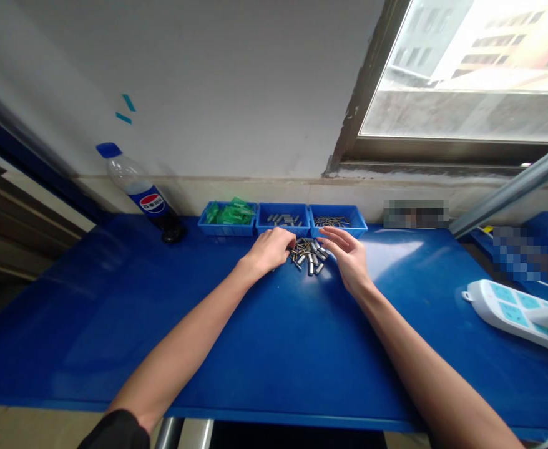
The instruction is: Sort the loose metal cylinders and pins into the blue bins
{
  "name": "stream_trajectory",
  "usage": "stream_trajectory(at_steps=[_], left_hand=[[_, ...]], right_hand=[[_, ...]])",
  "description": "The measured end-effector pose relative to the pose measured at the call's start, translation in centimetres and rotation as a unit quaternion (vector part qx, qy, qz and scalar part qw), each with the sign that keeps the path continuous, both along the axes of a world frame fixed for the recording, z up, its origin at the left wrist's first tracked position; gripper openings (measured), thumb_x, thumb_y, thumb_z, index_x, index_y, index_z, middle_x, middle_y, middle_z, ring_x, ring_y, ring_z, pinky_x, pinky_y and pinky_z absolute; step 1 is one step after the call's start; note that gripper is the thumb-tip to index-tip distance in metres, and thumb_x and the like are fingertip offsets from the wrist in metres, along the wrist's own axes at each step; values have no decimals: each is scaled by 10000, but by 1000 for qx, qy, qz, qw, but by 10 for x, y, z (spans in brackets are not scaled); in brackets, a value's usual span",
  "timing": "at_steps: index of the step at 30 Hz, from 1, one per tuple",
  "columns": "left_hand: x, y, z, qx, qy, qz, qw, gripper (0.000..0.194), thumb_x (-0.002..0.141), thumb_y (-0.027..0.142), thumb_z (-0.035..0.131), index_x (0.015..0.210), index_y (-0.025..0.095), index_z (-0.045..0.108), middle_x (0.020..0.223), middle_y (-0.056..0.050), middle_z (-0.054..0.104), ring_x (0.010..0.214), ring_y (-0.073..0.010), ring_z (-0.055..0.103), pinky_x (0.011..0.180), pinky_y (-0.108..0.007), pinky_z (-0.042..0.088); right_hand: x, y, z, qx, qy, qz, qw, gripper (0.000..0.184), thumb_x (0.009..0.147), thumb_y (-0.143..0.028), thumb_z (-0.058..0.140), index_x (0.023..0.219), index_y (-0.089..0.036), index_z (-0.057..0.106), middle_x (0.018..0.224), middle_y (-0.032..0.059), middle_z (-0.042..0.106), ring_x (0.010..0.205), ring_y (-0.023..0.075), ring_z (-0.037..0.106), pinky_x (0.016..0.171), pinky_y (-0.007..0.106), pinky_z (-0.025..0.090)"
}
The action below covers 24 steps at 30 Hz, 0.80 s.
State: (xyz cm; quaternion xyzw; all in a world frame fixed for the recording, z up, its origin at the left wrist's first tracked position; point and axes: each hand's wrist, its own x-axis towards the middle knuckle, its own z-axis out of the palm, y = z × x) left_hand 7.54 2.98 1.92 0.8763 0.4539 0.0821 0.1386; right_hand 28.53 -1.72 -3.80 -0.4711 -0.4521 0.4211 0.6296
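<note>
A loose pile of small metal cylinders and thin screw-like pins [309, 252] lies on the blue tabletop [274, 349] between my two hands. My left hand [270, 251] rests at the pile's left edge. Its fingers curve toward the parts, with a dark gap between fingers and thumb; nothing held shows. On the other side, my right hand [347, 254] has its fingers apart and slightly bent, with the tips beside the pile. Just behind stand three blue bins: one with green plastic pieces [231, 212], one with metal cylinders [283, 219], one with thin pins [332, 221].
A cola bottle [146, 198] stands at the back left. At the right lies a white power strip [512, 310] with a plug in it. The wall and window frame [442, 151] border the back, and a grey metal bar [512, 185] slants at the right.
</note>
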Motion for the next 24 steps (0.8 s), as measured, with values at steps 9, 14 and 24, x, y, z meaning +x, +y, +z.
stream_trajectory(at_steps=[9,14,24], left_hand=[[3,-1,-5,26,9,4,1000,270,817,75,618,985,209,781,961,-93,794,876,-251,749,724,-280,512],[6,-3,-3,35,29,7,999,204,866,109,617,901,205,794,958,-109,797,937,-279,758,775,-306,531],[6,-7,0,39,19,-21,999,164,906,226,643,990,211,783,1021,-105,791,931,-260,752,772,-289,542]], right_hand=[[-4,-3,1,-14,-24,13,1000,311,799,-423,825,1039,-234,769,1117,85,801,930,242,754,874,396,574],[-5,-3,0,-13,-26,15,999,261,820,-398,801,1023,-235,773,1094,75,803,888,224,742,825,367,561],[-4,-3,0,-12,-17,22,1000,255,828,-411,791,1016,-239,779,1089,74,800,853,217,721,805,368,553]])
